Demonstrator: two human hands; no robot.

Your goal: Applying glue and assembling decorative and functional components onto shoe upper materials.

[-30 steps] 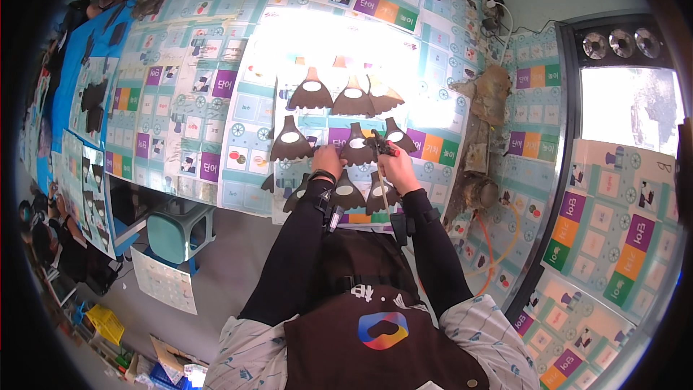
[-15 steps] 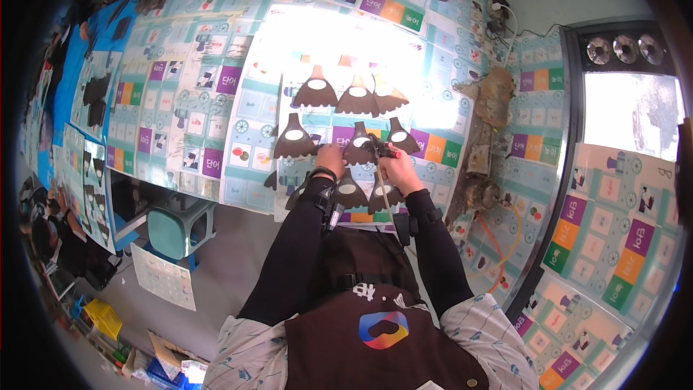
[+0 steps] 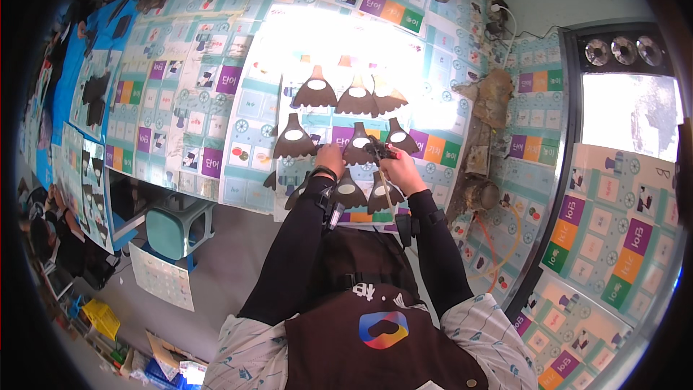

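In my right hand (image 3: 403,172) is a small dark spray gun (image 3: 377,149) with a pale hose trailing toward my body. Its front end hangs over a dark brown fan-shaped piece (image 3: 357,133) that has a scalloped edge and a white oval patch. My left hand (image 3: 330,158) is at that piece's left side, fingers curled together; whether they pinch its edge is hidden. Similar pieces lie around in rows: one at the upper left (image 3: 315,92), one left of my left hand (image 3: 292,146), and one nearer me (image 3: 349,195).
Patterned printed sheets cover the worktable (image 3: 245,130). Strong glare whitens its far middle. Along the right wall sit a grimy metal fixture (image 3: 480,193) and an orange hose (image 3: 493,245). A teal stool (image 3: 167,232) stands on the floor at left. Other people are at the far left.
My right hand and the spray gun have shifted very slightly over the same piece. My left hand stays almost where it was. The pieces have not moved.
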